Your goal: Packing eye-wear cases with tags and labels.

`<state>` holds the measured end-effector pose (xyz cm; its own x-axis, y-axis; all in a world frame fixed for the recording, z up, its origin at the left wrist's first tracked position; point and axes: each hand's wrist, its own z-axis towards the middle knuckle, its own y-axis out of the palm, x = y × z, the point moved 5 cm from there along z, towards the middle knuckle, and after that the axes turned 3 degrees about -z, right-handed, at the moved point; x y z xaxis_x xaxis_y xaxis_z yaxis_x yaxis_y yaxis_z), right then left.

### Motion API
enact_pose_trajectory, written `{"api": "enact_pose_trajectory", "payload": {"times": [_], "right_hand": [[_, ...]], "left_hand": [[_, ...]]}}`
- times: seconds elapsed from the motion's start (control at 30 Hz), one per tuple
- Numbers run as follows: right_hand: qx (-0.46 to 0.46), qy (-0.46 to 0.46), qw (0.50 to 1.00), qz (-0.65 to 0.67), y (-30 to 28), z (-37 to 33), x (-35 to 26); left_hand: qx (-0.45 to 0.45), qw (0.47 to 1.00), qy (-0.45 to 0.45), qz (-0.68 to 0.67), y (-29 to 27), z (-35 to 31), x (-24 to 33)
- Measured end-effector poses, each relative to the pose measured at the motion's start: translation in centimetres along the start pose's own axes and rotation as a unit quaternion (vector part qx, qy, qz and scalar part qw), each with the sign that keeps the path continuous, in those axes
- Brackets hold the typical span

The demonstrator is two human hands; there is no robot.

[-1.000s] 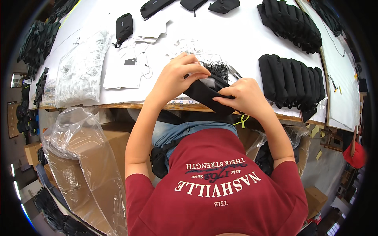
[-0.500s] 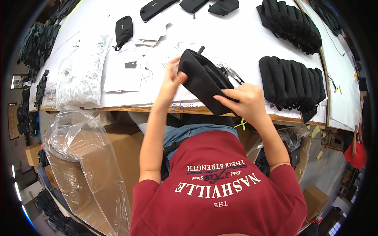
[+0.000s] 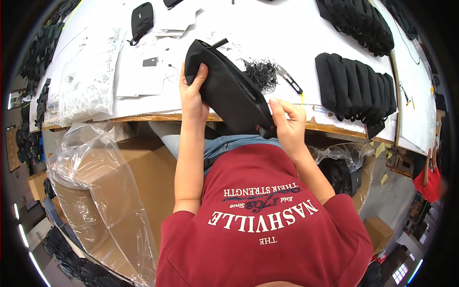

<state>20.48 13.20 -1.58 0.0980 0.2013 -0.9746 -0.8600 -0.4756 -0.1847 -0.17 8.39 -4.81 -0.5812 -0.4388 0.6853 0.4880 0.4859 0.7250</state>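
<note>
White bench (image 3: 287, 40) fills the space before us, and over its near edge we see a black pouch (image 3: 229, 98), tilted. The left hand (image 3: 193, 93) clamps its upper end, thumb in front; the right hand (image 3: 289, 122) has its fingers bunched at the lower end, though we cannot tell whether they pinch anything. Just beyond lie black strings (image 3: 260, 76) and a cutter (image 3: 290, 81). By the right edge, we judge the near row (image 3: 354, 91) and far row (image 3: 356, 26) of pouches already sorted; the held one is not among them.
</note>
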Motion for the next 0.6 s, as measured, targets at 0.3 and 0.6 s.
{"api": "enact_pose_trajectory", "payload": {"times": [0.3,0.6], "right_hand": [[0.038,-0.187,0.978,-0.09,-0.1,4.2,-6.9],[0.022,-0.226,0.95,-0.213,-1.3,5.2,-6.5]], "left_hand": [[-0.082,0.978,-0.175,0.075,3.1,-3.5,-1.2],[-0.156,0.943,-0.287,0.069,3.9,-4.8,-2.1]]}}
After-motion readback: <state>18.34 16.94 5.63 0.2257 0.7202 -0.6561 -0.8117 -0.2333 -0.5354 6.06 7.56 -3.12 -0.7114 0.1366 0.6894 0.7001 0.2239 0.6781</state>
